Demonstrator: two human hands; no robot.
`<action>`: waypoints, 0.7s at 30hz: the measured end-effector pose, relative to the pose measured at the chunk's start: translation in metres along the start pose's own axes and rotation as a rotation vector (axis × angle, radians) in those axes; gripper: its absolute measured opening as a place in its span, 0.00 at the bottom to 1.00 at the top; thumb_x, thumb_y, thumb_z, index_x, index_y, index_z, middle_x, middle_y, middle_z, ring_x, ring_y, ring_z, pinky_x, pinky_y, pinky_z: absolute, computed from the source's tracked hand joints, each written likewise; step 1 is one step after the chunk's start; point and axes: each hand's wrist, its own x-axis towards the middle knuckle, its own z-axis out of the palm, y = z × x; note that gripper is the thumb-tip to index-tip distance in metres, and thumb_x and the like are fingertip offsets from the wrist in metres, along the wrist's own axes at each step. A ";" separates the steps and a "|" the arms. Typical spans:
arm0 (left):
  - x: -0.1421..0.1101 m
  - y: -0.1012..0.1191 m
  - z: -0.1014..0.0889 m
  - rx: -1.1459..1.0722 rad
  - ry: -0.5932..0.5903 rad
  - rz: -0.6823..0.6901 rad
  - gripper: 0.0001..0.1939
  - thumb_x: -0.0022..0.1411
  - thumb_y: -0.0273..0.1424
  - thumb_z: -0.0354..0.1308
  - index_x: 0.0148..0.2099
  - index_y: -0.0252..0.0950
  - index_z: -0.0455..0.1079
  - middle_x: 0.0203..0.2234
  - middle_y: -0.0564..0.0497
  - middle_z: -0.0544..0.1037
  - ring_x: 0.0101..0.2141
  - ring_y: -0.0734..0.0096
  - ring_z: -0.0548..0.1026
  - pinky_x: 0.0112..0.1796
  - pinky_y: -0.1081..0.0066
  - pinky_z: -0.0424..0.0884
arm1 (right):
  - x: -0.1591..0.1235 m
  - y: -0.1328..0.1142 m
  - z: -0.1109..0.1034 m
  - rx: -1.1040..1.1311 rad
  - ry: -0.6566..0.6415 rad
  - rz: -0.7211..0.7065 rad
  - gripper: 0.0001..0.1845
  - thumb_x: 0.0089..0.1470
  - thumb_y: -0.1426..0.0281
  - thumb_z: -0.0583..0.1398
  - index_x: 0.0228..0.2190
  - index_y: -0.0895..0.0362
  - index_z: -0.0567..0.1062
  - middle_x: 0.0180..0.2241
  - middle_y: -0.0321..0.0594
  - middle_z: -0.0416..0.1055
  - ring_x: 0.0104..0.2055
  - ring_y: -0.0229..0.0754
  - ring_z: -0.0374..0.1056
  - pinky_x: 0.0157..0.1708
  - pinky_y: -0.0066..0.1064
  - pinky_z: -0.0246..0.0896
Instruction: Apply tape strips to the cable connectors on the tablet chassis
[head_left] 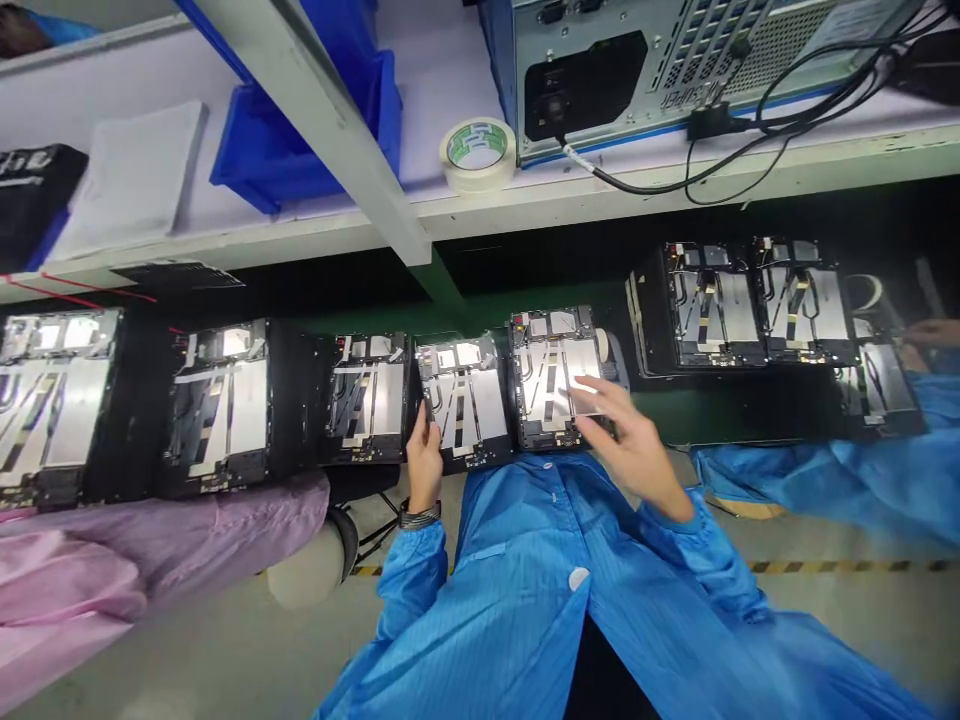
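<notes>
Left hand [424, 465] looks clamped on the edge of a tablet chassis [465, 400], probably to steady it; right hand [626, 445] sits open, fingers spread across the neighbouring chassis [551, 350] just beside it.

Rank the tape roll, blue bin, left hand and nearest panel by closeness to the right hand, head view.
From the right hand:
1. Panel: under its fingers.
2. Left hand: on the next panel.
3. Tape roll: ahead on the shelf.
4. Blue bin: shelf, farther left.

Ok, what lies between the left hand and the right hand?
In the head view, an open device chassis touched at its edge by the left hand, then a second chassis beneath the right hand.
</notes>
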 end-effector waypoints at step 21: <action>0.064 -0.115 0.064 0.459 0.052 -0.027 0.30 0.69 0.27 0.54 0.72 0.30 0.65 0.59 0.31 0.73 0.64 0.48 0.70 0.66 0.51 0.63 | -0.060 0.200 -0.036 0.235 0.494 0.579 0.22 0.52 0.54 0.71 0.41 0.58 0.84 0.40 0.49 0.83 0.40 0.47 0.78 0.40 0.39 0.71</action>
